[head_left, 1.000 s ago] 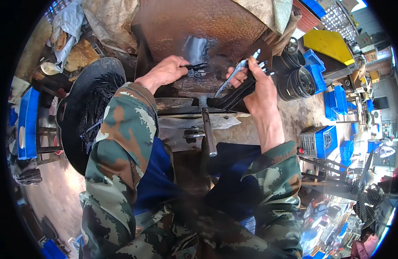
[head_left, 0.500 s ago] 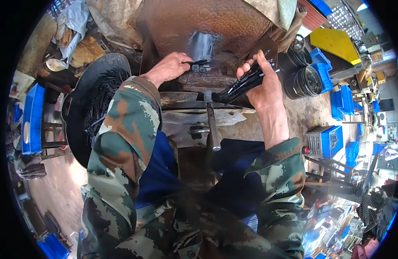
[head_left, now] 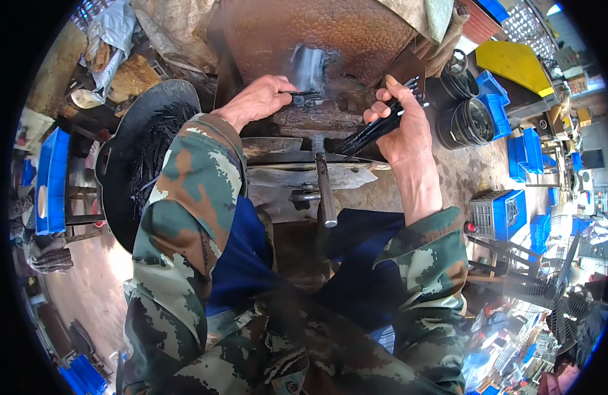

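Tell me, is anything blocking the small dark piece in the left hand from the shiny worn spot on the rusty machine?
Nothing visible is. The left hand holds the small dark piece right at the shiny spot on the rusty machine. The right hand with its bundle of dark rods sits off to the side.

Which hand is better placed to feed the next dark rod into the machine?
Probably the left hand: its fingertips already pinch one rod at the machine. The right hand is full, gripping a bundle of rods off to the side.

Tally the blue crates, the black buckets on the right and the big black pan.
Blue crates: at least 5 in view, some partly hidden
Black buckets: 2
Black pan: 1
Total: at least 8
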Demonstrator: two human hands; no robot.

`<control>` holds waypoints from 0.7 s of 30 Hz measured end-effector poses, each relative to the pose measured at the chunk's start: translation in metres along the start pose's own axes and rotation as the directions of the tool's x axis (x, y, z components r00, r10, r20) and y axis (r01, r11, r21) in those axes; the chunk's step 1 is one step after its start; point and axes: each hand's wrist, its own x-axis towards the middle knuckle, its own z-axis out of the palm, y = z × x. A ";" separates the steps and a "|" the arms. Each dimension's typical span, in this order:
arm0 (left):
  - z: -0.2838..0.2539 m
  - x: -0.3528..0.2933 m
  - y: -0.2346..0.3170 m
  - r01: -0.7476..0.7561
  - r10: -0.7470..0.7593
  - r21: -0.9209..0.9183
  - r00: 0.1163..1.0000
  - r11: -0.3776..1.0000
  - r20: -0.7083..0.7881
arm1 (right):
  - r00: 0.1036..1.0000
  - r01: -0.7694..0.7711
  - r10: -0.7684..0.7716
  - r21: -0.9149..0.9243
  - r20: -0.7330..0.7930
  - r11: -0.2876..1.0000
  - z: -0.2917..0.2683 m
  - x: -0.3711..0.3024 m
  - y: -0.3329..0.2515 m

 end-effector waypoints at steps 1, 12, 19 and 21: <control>-0.002 -0.001 0.003 -0.015 0.014 0.085 1.000 0.996 0.013 | 1.000 -0.002 0.002 0.001 0.003 1.000 0.000 0.000 -0.001; 0.007 -0.002 0.065 -0.089 0.072 -0.036 0.939 0.995 -0.337 | 0.998 0.057 -0.055 0.179 -0.017 0.982 0.001 0.014 -0.009; 0.058 -0.001 0.136 -0.161 -0.396 -0.987 0.905 0.021 -0.156 | 0.999 0.025 -0.030 0.219 0.019 0.975 0.035 0.010 0.005; 0.058 -0.001 0.139 -0.201 -0.414 -0.976 0.898 -0.082 -0.150 | 0.998 0.055 -0.061 0.217 0.021 0.975 0.041 0.005 0.013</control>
